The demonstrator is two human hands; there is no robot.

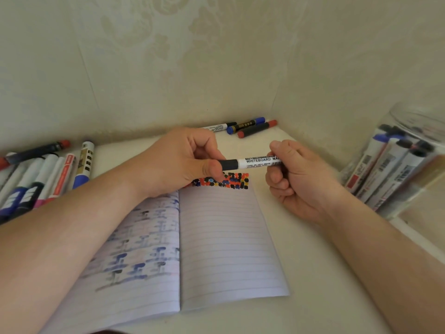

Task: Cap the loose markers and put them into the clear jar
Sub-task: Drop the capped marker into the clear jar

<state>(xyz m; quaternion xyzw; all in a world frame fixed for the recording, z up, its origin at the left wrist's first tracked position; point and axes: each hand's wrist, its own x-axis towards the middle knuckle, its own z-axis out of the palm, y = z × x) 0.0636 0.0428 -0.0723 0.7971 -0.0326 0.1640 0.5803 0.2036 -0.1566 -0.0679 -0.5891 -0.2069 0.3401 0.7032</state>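
Both bare arms reach in from the bottom, over an open notebook [216,242] with lined pages. Above its top edge the two hands hold one whiteboard marker [250,162]. It lies flat in the air, with its long side going left to right. Its black cap [228,164] points left and its white body points right.

The left hand [183,162] pinches the black cap between thumb and curled fingers. The right hand [291,174] has its fingers curled round the white body, with the thumb on top. The cap looks pushed on, but the join is partly hidden by the fingers.

Under the marker, the top of the right page has a patch of colored dots [231,181] in black, red and blue. The left page shows blurry blue and black marks.

Far right stands the clear jar [409,121], with many markers leaning inside it. On the left lies a row of loose markers [48,174] side by side. At the back, near the wall corner, three more markers [245,126] lie close together on the white table [313,273].
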